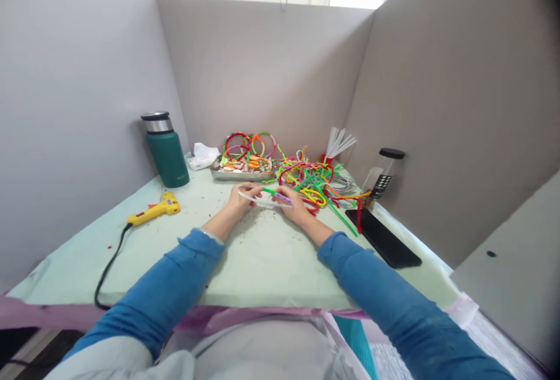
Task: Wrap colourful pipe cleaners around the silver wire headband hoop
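Between my two hands, over the middle of the table, is a thin whitish hoop [266, 203] with a green and purple wrapped stretch along its far side. My left hand [244, 198] has its fingers closed on the left part of the hoop. Closed on the right part, near the purple stretch, is my right hand [292, 203]. Just beyond my hands stands a metal tray [242, 175] filled with small pieces, with colourful wrapped rings [263, 145] at its back. A tangled pile of coloured fuzzy stems [312, 177] lies beyond and right of my right hand.
A yellow glue gun [155, 209] with a black cord and a green bottle [167, 155] are at left, white tissue [204, 154] behind. At right are a black phone [384, 239], a clear black-lidded bottle [385, 174] and white strips [340, 143]. Grey partitions [266, 59] enclose the table.
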Motion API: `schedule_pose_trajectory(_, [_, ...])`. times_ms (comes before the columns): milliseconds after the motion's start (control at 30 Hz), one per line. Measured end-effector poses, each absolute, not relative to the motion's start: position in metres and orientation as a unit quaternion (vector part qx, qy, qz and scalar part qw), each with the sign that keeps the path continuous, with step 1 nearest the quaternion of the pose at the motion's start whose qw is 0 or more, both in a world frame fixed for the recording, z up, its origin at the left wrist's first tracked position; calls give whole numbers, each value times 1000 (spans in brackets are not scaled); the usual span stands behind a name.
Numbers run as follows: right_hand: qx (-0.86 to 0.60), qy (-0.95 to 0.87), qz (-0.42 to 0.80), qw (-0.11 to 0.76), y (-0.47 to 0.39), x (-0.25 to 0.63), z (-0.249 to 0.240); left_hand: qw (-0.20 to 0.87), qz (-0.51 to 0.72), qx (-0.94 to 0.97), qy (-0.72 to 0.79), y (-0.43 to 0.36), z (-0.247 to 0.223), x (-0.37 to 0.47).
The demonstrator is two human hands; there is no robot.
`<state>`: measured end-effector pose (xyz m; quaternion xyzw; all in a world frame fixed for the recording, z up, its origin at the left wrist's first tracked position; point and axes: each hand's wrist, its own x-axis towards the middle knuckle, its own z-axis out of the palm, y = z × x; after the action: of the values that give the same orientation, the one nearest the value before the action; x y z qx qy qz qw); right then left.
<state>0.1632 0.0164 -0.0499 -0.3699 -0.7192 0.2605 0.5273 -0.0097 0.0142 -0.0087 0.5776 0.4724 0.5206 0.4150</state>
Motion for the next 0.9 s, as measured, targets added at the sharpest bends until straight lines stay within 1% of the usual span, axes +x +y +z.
schedule_pose_trajectory(100, [-366,-637,404,545,16,165,-45,408,516,585,474,14,-9,-10])
schedule_pose_trajectory(167, [-345,-631,471,511,13,166,-41,406,510,597,468,15,-10,-11])
schedule_pose_trajectory(233, [-331,-641,498,480,9,166,-38,410,502,609,457,16,-11,-12])
schedule_pose_trajectory(433, [-346,-635,483,494,5,162,-36,453,486,605,440,13,-9,-10])
schedule_pose_trajectory(600, [-354,-648,469,484,4,159,-36,422,478,635,436,9,-8,-8])
schedule_pose_trajectory(900, [-334,-648,485,483,5,155,-34,455,527,581,422,15,-9,-5])
